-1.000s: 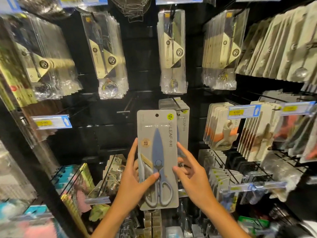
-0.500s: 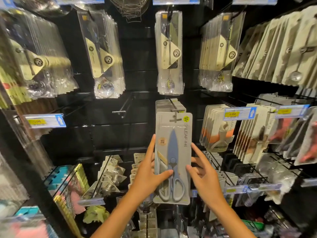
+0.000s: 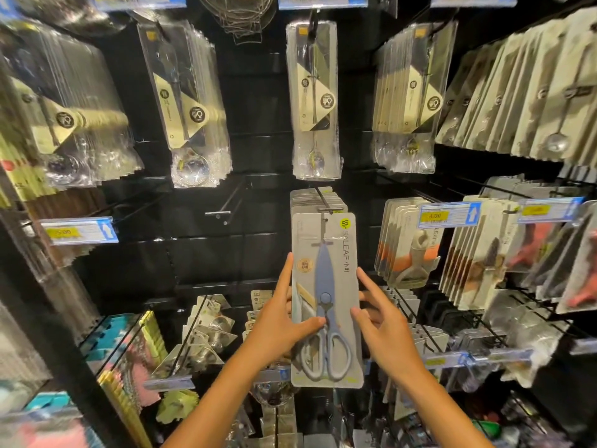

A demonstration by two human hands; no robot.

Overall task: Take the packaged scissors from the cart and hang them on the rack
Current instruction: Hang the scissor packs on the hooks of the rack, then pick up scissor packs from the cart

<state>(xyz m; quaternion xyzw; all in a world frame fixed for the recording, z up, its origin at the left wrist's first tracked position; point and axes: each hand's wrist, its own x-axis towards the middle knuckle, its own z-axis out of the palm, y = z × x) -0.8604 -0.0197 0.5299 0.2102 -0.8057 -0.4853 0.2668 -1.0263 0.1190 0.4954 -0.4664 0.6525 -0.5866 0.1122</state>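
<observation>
A grey card pack of scissors (image 3: 339,273) with blue blades and grey handles stands upright in front of the black rack. Its top hole sits at the tip of a metal hook (image 3: 324,208) that carries several identical packs (image 3: 318,200) behind it. My left hand (image 3: 281,321) grips the pack's left edge, thumb across the front near the scissor pivot. My right hand (image 3: 384,321) touches the right edge with fingers spread and slightly bent. Whether the pack hangs fully on the hook is not plain.
Bagged spoons and forks (image 3: 318,101) hang above. An empty double hook (image 3: 226,208) juts out left of the scissors. Peeler packs (image 3: 410,240) and blue price tags (image 3: 447,216) sit to the right; lower hooks with small items (image 3: 206,337) crowd below.
Both hands carried the scissors pack up and to the right, from in front of the lower shelves to the hook with matching packs, where its top hole now meets the hook tip.
</observation>
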